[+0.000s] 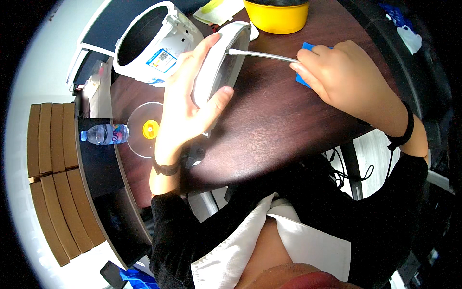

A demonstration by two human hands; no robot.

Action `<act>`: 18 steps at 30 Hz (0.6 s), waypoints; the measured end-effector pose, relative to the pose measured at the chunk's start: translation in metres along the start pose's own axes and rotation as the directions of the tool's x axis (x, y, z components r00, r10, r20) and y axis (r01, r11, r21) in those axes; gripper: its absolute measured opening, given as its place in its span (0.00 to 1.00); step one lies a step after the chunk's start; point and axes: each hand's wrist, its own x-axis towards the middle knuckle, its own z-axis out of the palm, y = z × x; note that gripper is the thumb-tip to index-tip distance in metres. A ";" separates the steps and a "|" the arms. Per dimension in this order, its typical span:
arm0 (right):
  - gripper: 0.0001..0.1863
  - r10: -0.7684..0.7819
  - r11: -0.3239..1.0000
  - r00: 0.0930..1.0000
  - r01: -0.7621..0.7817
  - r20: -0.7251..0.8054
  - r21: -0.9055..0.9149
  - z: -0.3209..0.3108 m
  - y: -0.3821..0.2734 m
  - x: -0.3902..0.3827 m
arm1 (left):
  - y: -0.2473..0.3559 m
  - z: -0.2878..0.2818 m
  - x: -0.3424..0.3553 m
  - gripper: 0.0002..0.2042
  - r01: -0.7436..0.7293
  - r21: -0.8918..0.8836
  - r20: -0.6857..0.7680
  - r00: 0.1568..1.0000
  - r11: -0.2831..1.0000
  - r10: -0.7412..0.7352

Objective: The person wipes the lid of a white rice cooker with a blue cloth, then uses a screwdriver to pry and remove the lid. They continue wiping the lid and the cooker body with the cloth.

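- the left hand (185, 108) grips a round white lid (208, 79), thumb spread from the fingers, holding it steeply tilted at the dark wooden table (269, 113)
- the right hand (344, 74) is closed around a slim silvery tool (264, 56), whose flattened tip meets the lid's inner side
- a blue piece (302, 82) shows at the right hand, mostly hidden; whether it is the tool's handle, i cannot tell
- just beyond the left hand, a white appliance body (190, 36) lies tilted, its dark opening facing left
- near the left wrist lies a clear disc (137, 144) with a yellow centre
- a yellow pot (276, 19) stands at the far edge
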 end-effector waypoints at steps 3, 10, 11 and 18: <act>0.15 -0.024 1.000 1.000 0.024 -0.013 0.004 -0.001 0.002 -0.002 | 0.005 0.000 0.001 0.35 0.019 0.010 0.012 1.000 1.000 -0.019; 0.15 -0.034 0.983 0.998 0.025 0.045 0.181 -0.003 0.000 -0.005 | 0.009 0.004 0.002 0.36 0.012 0.034 0.001 1.000 0.999 -0.012; 0.15 -0.026 0.977 0.999 0.017 0.040 0.213 -0.002 -0.002 -0.005 | 0.007 0.003 0.003 0.36 0.011 0.035 0.003 1.000 0.999 -0.011; 0.14 -0.027 0.997 1.000 0.025 -0.016 -0.079 0.000 -0.013 -0.008 | 0.016 0.007 0.001 0.38 0.047 0.080 -0.008 0.999 0.996 -0.047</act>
